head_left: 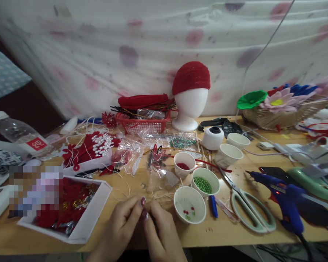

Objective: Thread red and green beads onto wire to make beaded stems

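Patterned cloth [153, 40] is hung behind a wooden table [221, 234], on which supplies are laid out in groups. In the head view, the left hand [118, 227] and right hand [164, 231] are positioned at the near edge, side by side, with thumbs and fingers drawn together in a pinching posture. Whether any small part is gripped between them cannot be told, as the tips are partly hidden. Such a close, low grip appears suited to fine work, with both wrists steadied near the edge. Just beside the right hand, the near cup [179, 203] is placed, with a few red and green beads [187, 218] inside; easy pickup is presumably allowed by this position. Red beads [183, 166] and green beads [202, 185] are held in separate cups behind it, probably so that the colours are not mixed. Scissors [234, 185] are laid to the right, handles toward the edge, as would suit a quick grasp. Farther right, a glue gun [278, 189] is rested on the table with a red light showing. At left, red pieces [49, 216] are contained in a white box [96, 218], probably against scattering.
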A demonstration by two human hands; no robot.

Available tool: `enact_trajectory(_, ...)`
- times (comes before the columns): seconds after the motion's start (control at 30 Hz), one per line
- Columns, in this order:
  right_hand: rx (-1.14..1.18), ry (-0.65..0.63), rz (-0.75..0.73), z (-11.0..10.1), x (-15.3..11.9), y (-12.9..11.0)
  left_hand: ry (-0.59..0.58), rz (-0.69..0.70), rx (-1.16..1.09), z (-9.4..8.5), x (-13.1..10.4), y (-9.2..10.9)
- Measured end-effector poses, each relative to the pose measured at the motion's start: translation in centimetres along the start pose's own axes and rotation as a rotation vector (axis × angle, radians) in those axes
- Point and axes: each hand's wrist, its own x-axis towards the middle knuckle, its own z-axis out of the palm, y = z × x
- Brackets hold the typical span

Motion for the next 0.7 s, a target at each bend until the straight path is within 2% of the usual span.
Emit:
enact_trajectory(0.1, 0.001, 0.002, 0.003, 0.0, -0.1, 0.1, 0.019, -0.050, -0.044, -0.1, 0.0, 0.3)
enact_trajectory(0.27, -0.003, 0.078, 0.023, 0.7, -0.6, 0.4, 0.071, -0.127, -0.100, 0.0, -0.3, 1.2)
enact_trajectory(0.37, -0.025, 0.058, 0.027, 0.8, -0.6, 0.7, 0.116, -0.158, -0.102, 0.2, -0.4, 1.5)
enact_trajectory(0.53, -0.038, 0.035, -0.008, 0.4, -0.4, 0.6, 0.119, -0.158, -0.131, 0.3, -0.3, 1.2)
enact_trajectory(0.63, -0.026, 0.022, -0.018, 0.2, -0.3, 0.4, 0.051, -0.126, -0.108, 0.1, -0.1, 0.8)
enact_trajectory(0.7, -0.028, 0.015, -0.011, 0.1, -0.2, 0.3, 0.048, -0.116, -0.099, 0.1, -0.1, 0.7)
